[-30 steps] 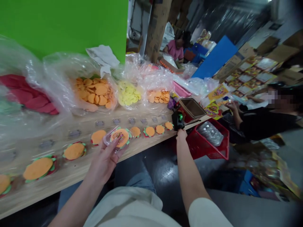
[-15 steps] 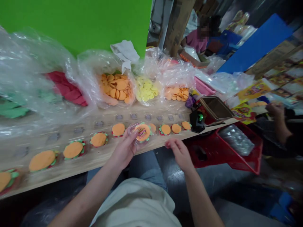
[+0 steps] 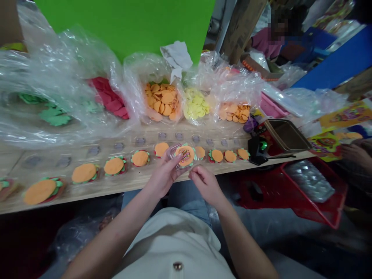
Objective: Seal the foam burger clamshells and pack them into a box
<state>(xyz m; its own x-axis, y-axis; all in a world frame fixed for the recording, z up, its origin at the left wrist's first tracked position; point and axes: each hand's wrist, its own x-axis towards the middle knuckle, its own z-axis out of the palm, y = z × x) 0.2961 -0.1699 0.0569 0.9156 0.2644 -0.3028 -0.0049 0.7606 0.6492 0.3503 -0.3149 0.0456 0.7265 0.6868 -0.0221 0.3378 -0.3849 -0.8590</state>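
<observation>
My left hand (image 3: 163, 174) grips a toy burger in a clear plastic case (image 3: 187, 155), tilted up over the table edge. The burger has an orange top, green frills and a colourful printed label. Close to the lower right of the case is my right hand (image 3: 207, 185), its fingers curled together; whatever they may pinch cannot be made out. A row of similar toy burgers (image 3: 114, 166) in clear trays lies along the table (image 3: 116, 186) on both sides of the held one.
Behind the row stand open bags of orange discs (image 3: 167, 99), yellow pieces (image 3: 197, 106), red pieces (image 3: 112, 99) and green pieces (image 3: 55, 114). A brown container (image 3: 287, 135) is at the right, above a red crate (image 3: 338, 205). Another person's hand (image 3: 353, 155) is at far right.
The view has shifted, so the table things sit farther right. My right hand has come left, close to the cased burger, which my left hand still holds.
</observation>
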